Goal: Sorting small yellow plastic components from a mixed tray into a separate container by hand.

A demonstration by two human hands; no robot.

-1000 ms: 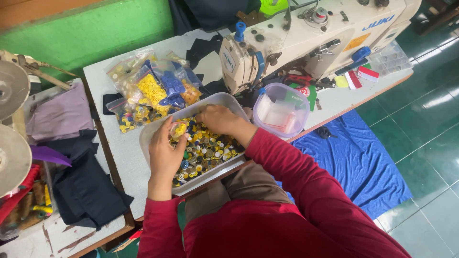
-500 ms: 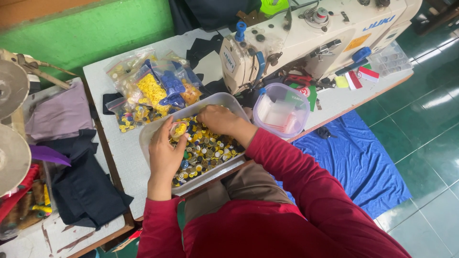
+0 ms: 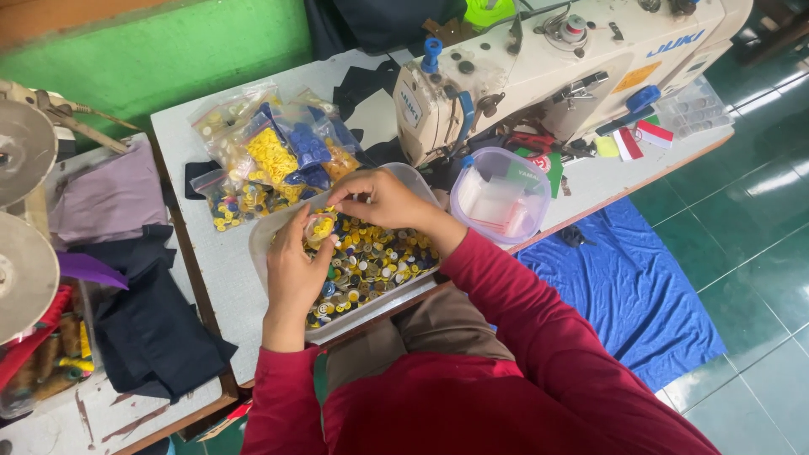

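Pinched between both my hands, left hand (image 3: pixel 295 270) and right hand (image 3: pixel 383 198), a small clear bag of yellow buttons (image 3: pixel 321 227) now sits lifted above the button tray (image 3: pixel 261 244); a second ago both hands were down among the loose buttons (image 3: pixel 379 261). Sorted button bags (image 3: pixel 270 156) lie beyond.

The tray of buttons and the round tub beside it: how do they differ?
The tray is rectangular, shallow and heaped with loose yellow, white and blue buttons; the tub is round, deeper and holds clear little bags instead. Both hands, left and right, work over the tray; the tub sits untouched. Both are clear plastic, on the same table.
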